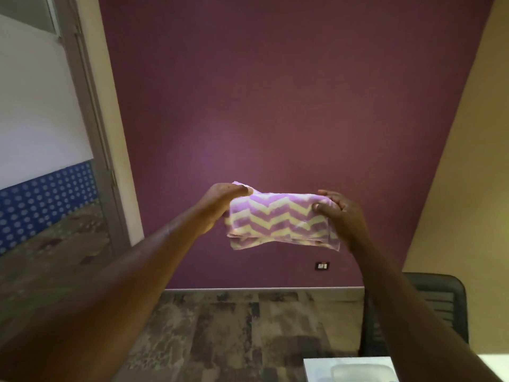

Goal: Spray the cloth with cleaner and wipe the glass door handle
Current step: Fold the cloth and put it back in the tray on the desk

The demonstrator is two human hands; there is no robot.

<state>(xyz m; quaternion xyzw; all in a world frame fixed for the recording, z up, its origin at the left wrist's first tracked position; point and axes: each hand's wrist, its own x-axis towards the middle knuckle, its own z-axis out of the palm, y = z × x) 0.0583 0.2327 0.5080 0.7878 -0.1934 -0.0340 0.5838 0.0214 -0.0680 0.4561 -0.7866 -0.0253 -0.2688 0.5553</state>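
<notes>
Left hand (220,208): thumb lies along the top edge of the cloth (278,219), fingers hidden behind it, gripping the left end. Right hand (341,216): thumb pressed on the front face, fingers curled over the top edge, pinching the right end.

Cloth: folded into a thick oblong, purple and pale-yellow zigzag stripes, held level in the air between my hands at arm's length, touching nothing else. No tag or print shows on the side facing me.

Behind it: purple wall (275,106). Low on that wall, below the cloth, a small black socket plate (322,266); its markings are too small to read.

Left edge: frosted glass panel (35,106) in a grey frame (91,119), with a blue dotted band (46,194) along its lower part.

Below: mottled grey-brown floor (234,326). Lower right: black chair back (440,304), partly behind my right forearm. Bottom edge: white box (349,368), its lid picture blurred and not legible.
</notes>
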